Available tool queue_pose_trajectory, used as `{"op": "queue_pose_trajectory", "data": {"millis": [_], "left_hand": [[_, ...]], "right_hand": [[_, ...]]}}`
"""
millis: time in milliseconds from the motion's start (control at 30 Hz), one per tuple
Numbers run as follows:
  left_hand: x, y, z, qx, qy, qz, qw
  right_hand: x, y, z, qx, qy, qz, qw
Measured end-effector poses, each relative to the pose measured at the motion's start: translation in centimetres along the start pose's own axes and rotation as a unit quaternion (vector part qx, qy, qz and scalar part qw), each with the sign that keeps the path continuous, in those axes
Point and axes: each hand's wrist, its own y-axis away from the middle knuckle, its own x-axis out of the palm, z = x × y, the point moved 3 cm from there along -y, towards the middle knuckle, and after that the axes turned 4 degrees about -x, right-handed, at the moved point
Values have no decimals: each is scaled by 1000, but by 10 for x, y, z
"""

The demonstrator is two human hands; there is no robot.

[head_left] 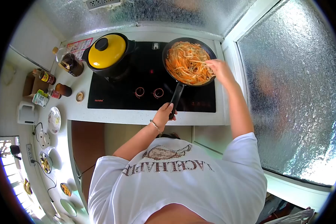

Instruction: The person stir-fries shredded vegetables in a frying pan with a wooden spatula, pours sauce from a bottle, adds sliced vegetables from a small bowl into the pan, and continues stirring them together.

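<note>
shredded vegetables [188, 61], orange and pale strips tangled together, lie in a dark frying pan [170, 47] at the right side of a black glass cooktop [119, 100]. the strips cover most of the pan's floor and lie close to its right wall.

the left hand [165, 113] is closed around the black handle [176, 95], gripping it near its end, with the thumb laid along the top and the fingers wrapped beneath. a bracelet [155, 126] circles that wrist. the right hand [217, 70] is above the pan's right rim, its fingers pinched together on thin, pale chopsticks [200, 61] that point left, their tips at the strips. how each finger sits on them is too small to tell.

to the left, on the same cooktop, stands a black pot [117, 71] with a yellow lid [106, 54] on it, apart from the pan. further left on the table [112, 116] are a glass bottle of dark liquid [74, 66], a dark jar [64, 89] and a small round dish [79, 96]. a patterned white plate [54, 120] rests on the side stretch of the table.
</note>
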Motion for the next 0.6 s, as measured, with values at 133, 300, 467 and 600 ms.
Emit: {"op": "queue_pose_trajectory", "data": {"millis": [133, 300, 467, 600], "left_hand": [[7, 2, 4, -2, 23, 6, 1000], [2, 5, -2, -2, 8, -1, 1000], [2, 2, 0, -6, 19, 2, 1000], [6, 2, 0, 0, 9, 7, 1000]], "right_hand": [[-33, 16, 7, 67, -69, 56, 994], [2, 7, 2, -5, -27, 16, 999], [-38, 21, 18, 82, -113, 82, 987], [0, 10, 17, -10, -77, 60, 995]]}}
